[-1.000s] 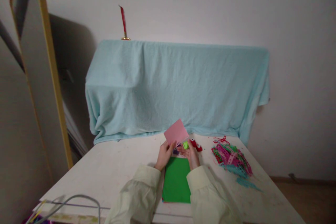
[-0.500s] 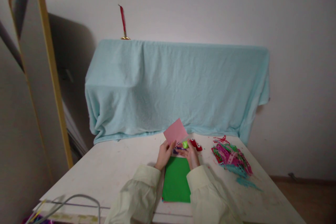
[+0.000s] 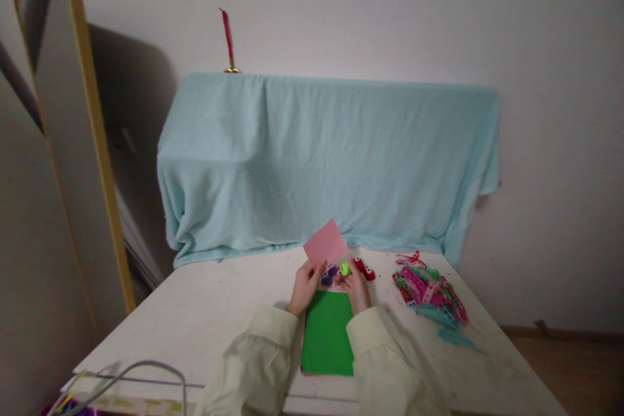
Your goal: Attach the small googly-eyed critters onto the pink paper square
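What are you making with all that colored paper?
A person sits at a white table doing paper craft. The left hand holds up a pink sheet, and the right hand works a small green punch at its edge. A green sheet lies flat between the sleeves. A red punch sits just beyond, and a heap of scraps lies to the right.

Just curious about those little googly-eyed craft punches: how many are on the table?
3: a purple one and a green one between the hands, a red one just right. More may be hidden.
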### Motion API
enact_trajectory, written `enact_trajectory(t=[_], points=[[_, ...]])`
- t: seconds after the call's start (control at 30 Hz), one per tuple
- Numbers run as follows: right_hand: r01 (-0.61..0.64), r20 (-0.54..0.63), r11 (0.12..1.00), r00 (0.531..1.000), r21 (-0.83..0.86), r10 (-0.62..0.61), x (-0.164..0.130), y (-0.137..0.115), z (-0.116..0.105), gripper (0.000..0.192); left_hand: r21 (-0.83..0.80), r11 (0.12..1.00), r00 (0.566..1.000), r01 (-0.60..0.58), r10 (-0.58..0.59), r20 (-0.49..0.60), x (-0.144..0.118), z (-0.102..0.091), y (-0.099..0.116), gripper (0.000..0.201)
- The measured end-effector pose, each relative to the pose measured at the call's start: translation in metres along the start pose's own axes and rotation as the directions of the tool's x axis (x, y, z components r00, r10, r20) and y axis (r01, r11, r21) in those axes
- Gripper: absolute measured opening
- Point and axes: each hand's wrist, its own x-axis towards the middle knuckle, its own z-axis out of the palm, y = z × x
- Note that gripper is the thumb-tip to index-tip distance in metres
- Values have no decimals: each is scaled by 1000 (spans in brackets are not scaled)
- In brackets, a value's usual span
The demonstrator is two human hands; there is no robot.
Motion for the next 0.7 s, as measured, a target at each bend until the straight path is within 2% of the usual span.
enact_trajectory(t=[0.2,0.4,0.57,0.7], points=[[61,37,997,997,39,-62,2,4,-2,41,-8,1000,1000,-1,1,1,-1,0,-1,43],[94,69,990,994,-104,-87,1,2,-3,37,-7,999,999,31,-31,-34,0,1,-6,45],[235,169,960,963,-149,-209,-5,3,0,38,-60,997,999,49,-50,-18,0,-1,-3,43],[265,249,954,942,-141,-225,-8,5,3,41,-162,983,996,86,-82,27,-4,1,-1,41]])
